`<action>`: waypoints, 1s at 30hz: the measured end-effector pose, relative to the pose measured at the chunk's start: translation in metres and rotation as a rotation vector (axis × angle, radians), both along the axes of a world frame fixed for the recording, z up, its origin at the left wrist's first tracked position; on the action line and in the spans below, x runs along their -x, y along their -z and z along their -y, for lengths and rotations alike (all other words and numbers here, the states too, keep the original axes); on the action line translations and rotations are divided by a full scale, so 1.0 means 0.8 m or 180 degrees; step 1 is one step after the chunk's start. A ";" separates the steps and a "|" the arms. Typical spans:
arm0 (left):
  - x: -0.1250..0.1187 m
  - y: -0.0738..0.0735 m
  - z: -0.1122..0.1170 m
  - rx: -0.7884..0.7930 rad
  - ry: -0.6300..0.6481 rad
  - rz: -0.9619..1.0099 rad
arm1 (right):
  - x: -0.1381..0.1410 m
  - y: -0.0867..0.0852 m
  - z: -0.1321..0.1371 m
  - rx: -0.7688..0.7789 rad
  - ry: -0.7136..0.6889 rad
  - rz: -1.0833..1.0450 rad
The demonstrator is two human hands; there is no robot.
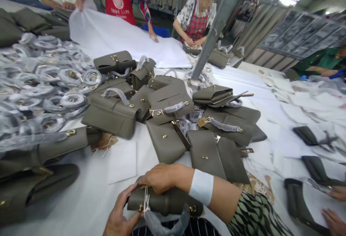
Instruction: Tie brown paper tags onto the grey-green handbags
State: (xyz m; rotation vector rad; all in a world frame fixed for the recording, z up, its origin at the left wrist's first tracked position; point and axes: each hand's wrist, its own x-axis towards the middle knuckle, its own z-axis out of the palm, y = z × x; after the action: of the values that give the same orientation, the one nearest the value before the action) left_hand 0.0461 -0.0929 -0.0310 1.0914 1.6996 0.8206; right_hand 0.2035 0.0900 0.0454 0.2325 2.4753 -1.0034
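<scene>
While the olive handbag (180,203) is at the near edge of the surface (89,196), we clasp its left end with our left hand (119,212), our right hand (159,178) curled closed over its far side; farther off, similar handbags (166,147) lie heaped.

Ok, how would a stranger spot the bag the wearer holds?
At the white table, find the heaped bags. Below them, at bottom centre, is an olive bag; unlike its neighbours, it is held by the wearer's left hand and right hand.
</scene>
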 end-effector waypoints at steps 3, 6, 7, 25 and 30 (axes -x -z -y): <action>0.004 0.005 0.002 0.0001 0.0182 -0.0021 | 0.001 0.011 0.002 -0.0070 0.0004 0.0081; 0.000 -0.001 0.003 -0.0126 -0.0052 -0.0006 | -0.006 0.015 0.011 -0.0388 0.0205 -0.0069; -0.003 -0.004 0.002 -0.0128 -0.0133 0.0002 | -0.009 0.013 0.017 -0.0562 0.0293 -0.0213; -0.010 -0.041 0.006 -0.0126 0.0234 -0.0016 | -0.107 -0.016 0.096 -0.0243 0.1916 -0.1210; -0.012 -0.045 0.003 -0.0126 0.0191 -0.0007 | -0.074 -0.002 0.077 -0.0604 0.1857 -0.0196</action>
State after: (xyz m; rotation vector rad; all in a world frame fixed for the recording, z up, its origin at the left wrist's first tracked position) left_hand 0.0557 -0.0950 0.0046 1.1650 1.6505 0.8185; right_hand 0.2625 0.0287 0.0474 1.0446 2.6152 -0.9923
